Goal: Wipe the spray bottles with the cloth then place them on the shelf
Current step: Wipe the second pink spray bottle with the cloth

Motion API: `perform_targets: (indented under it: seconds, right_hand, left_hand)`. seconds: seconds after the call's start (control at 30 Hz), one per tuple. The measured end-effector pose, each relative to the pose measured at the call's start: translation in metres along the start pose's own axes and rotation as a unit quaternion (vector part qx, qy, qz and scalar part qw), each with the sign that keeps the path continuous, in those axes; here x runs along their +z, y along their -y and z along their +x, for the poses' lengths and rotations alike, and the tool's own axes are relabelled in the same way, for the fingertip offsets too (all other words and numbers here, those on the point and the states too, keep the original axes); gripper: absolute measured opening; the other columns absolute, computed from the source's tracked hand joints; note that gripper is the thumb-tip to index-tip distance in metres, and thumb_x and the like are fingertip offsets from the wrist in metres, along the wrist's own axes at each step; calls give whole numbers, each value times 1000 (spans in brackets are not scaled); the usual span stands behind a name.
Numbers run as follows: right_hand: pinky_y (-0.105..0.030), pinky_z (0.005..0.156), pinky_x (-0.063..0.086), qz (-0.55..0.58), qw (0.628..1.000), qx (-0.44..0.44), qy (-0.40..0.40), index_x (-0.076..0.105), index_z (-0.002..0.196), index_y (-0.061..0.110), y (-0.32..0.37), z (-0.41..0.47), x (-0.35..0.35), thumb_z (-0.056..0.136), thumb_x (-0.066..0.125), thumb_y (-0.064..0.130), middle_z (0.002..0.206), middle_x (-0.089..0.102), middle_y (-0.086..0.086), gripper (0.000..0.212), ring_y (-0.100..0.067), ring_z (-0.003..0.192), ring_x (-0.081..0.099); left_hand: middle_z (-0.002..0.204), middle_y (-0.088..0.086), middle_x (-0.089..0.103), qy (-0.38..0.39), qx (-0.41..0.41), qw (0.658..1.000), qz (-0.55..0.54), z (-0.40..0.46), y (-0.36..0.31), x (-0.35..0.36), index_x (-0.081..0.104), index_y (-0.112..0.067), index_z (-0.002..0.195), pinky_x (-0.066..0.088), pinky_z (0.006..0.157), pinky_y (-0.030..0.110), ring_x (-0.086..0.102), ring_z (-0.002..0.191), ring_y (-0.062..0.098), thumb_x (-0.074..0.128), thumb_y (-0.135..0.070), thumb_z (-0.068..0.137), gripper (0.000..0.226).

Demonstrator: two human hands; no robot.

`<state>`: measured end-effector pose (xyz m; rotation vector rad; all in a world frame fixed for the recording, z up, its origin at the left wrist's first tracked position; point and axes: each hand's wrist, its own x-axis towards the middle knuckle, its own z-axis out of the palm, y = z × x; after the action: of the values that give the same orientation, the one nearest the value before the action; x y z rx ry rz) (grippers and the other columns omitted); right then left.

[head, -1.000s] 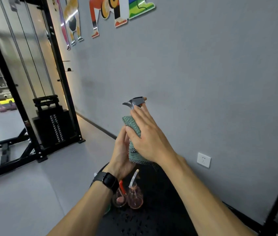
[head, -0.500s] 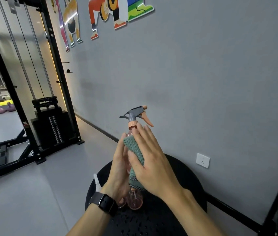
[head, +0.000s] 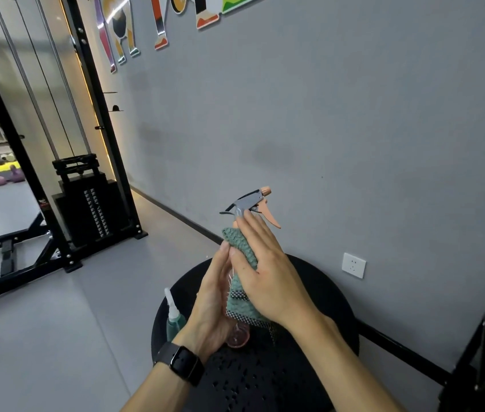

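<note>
Two hands' grip: spray bottle (head: 247, 206) and cloth (head: 239, 248), above round black table (head: 324, 292), grey wall (head: 324, 129) behind.

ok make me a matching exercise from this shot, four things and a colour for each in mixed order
Things:
1. knitted cleaning cloth
2. spray bottle's trigger lever
3. round perforated metal table
4. square wall socket

Colours:
a. black
b. white
c. green
d. orange

Pairs: 1-c, 2-d, 3-a, 4-b
</note>
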<state>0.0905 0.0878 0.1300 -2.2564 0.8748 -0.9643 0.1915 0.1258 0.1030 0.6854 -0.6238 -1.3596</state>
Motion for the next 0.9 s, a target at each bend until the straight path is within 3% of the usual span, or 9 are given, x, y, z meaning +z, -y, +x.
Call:
perform_targets:
  seconds: [0.27, 0.4, 0.5, 0.6, 0.73, 0.9]
  right_hand:
    - [0, 104, -5, 9, 1000, -7, -3, 5, 154, 37, -2, -10, 4, 103, 36, 42, 153, -4, 33, 59, 21, 135, -13]
    - [-4, 107, -4, -19, 1000, -15, 4, 7, 154, 36, -6, -4, 0, 103, 37, 40, 157, -2, 27, 59, 18, 137, -14]
    - [-8, 109, -2, -31, 999, -12, 5, 11, 154, 34, -8, 5, -4, 102, 40, 38, 158, 0, 25, 59, 17, 139, -10]
    - [-11, 111, 5, -11, 1000, 3, 2, 14, 154, 34, -11, 13, -6, 102, 41, 38, 159, 6, 24, 58, 16, 140, -3]
    - [-17, 116, 9, 4, 1000, 13, 0, 15, 154, 35, -14, 14, -4, 102, 38, 40, 159, 7, 25, 57, 15, 141, -1]
    - [-14, 113, 6, 31, 999, 28, -14, 9, 154, 37, -16, -1, 1, 102, 35, 45, 156, 1, 29, 59, 17, 139, -6]
  left_hand:
    - [126, 15, 68, -7, 27, 999, -23, 10, 1, -3, 71, -12, 123, 58, 92, 34, 70, 106, 23, 51, -42, 97, 44]
    - [118, 14, 71, -8, 11, 1000, 0, 11, 1, -5, 78, -16, 109, 60, 84, 37, 72, 101, 24, 49, -43, 98, 41]
    - [123, 16, 69, -21, 6, 999, 41, 10, 0, -3, 72, -14, 119, 56, 84, 41, 69, 109, 28, 49, -44, 97, 45]
    - [117, 16, 72, -11, -7, 998, 69, 9, -1, 1, 70, -12, 121, 59, 76, 41, 71, 104, 30, 44, -47, 99, 49]
    - [118, 9, 73, 4, 10, 997, 70, 10, 1, 3, 79, -31, 102, 54, 88, 44, 69, 111, 28, 44, -52, 96, 41]
    - [107, 12, 76, 13, 10, 999, 43, 12, 2, 5, 82, -24, 94, 56, 85, 42, 73, 99, 27, 51, -53, 89, 42]
